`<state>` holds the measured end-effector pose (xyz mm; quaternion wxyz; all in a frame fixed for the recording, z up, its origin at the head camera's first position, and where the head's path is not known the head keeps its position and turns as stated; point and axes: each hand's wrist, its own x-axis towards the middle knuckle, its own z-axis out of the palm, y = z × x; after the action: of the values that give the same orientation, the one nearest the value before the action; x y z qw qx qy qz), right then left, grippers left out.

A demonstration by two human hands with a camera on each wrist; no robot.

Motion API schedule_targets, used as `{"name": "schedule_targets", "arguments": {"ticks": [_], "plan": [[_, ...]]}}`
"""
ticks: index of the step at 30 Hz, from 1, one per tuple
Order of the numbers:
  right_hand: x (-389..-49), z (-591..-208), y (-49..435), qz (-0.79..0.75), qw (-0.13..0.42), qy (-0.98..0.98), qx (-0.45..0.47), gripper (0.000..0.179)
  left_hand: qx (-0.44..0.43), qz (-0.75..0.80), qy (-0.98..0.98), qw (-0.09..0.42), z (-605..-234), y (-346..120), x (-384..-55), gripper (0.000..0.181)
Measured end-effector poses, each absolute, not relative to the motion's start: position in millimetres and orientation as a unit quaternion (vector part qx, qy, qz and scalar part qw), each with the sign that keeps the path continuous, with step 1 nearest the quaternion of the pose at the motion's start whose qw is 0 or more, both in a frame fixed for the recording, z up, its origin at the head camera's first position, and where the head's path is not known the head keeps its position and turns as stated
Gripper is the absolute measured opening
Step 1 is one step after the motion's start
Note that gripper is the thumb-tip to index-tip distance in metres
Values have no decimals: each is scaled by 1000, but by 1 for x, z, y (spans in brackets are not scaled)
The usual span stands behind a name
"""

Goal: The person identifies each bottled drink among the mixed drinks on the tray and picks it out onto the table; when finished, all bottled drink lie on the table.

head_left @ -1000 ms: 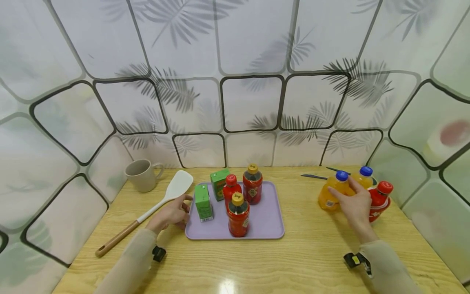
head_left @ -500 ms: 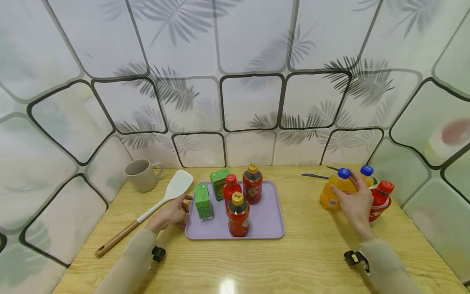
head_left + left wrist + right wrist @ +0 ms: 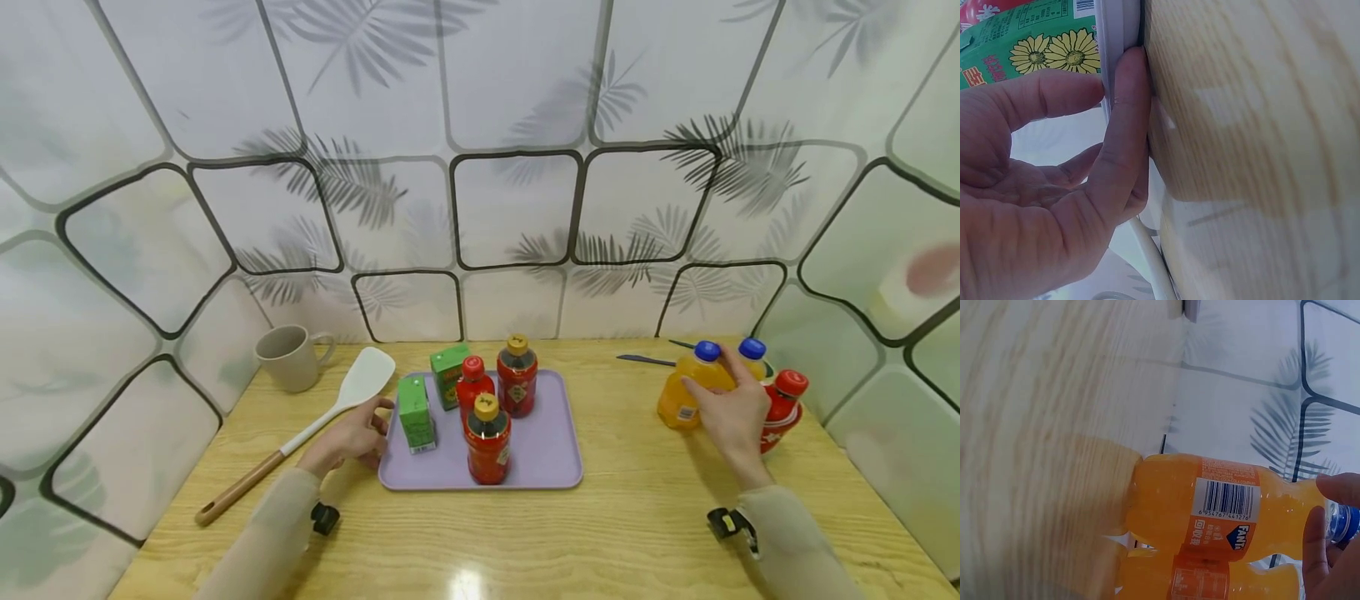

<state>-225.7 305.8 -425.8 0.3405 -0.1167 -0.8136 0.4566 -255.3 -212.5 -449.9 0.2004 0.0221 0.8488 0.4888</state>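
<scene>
Pale cloth with dark rounded outlines and grey fern leaves forms the backdrop behind the wood-grain table I am watching from afar. At the right side of that table, the right hand grasps the orange bottle by its neck, thumb and fingers around it just below the blue cap; the bottle stands upright, with its barcode facing the near side. Just beside it, farther right and partly hidden by the hand, I see a second orange bottle, and right of that a red bottle. A dark blue utensil lies at the far side, left of this group.

Well apart from there, the left hand pinches the left edge of the lilac tray, its thumb at the rim and a finger along the outer wall. On the tray I make out two green cartons, a red-capped bottle and two gold-capped bottles, all upright. Left of the tray a white spatula lies at a slant, near a grey mug.

Compared with a second ago, the right hand and its bottle sit slightly farther right, while the left hand keeps the same hold and the tray's load looks unchanged to me
</scene>
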Motion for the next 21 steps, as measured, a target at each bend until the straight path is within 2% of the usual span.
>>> {"name": "schedule_targets", "arguments": {"ticks": [5,18,21], "plan": [[-227,-425,308,444,346,-819,-109,64,19,487,849,203,-448,-212,-255,76],[-229,-421,309,446,316,-828,-126,68,15,482,853,200,-449,-212,-255,75],[-229,-420,308,440,326,-827,-130,67,16,482,853,200,-448,-212,-256,75]]}}
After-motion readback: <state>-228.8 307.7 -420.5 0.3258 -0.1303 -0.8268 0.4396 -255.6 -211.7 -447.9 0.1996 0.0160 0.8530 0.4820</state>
